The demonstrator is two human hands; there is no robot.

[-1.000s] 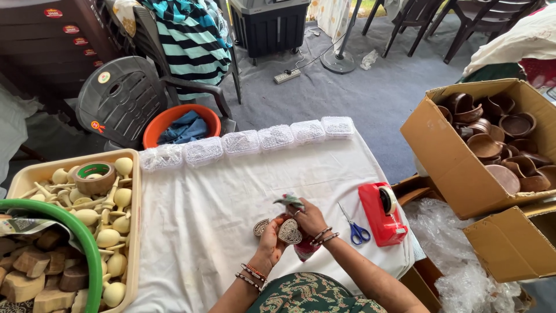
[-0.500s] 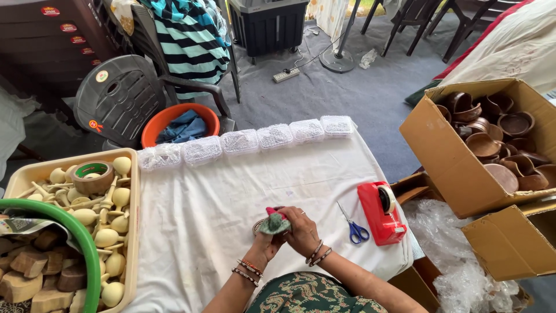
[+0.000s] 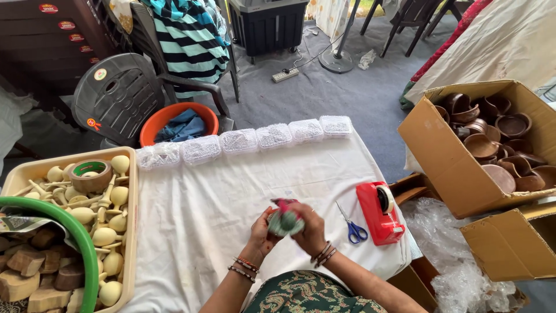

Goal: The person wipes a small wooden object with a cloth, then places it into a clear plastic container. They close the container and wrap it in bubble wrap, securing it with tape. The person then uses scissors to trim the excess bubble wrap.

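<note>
Both of my hands meet over the near middle of a table draped in white cloth [image 3: 220, 197]. Between them is a small round object [image 3: 284, 220], blurred, green-grey with a pink-red part on top. My left hand [image 3: 263, 229] cups it from the left and my right hand [image 3: 310, 226] wraps it from the right. Bangles ring both wrists. The object's exact form is too blurred to tell.
Blue-handled scissors [image 3: 352, 227] and a red tape dispenser [image 3: 379, 211] lie right of my hands. Several clear bead boxes [image 3: 243, 142] line the far edge. A beige tray [image 3: 130, 232] of wooden pieces and a tape roll [image 3: 90, 174] sits left. A cardboard box [image 3: 440, 168] of clay bowls stands right.
The small object has been turned between my hands and now shows green and pink instead of brown. My hands have kept close together at the table's near side.
</note>
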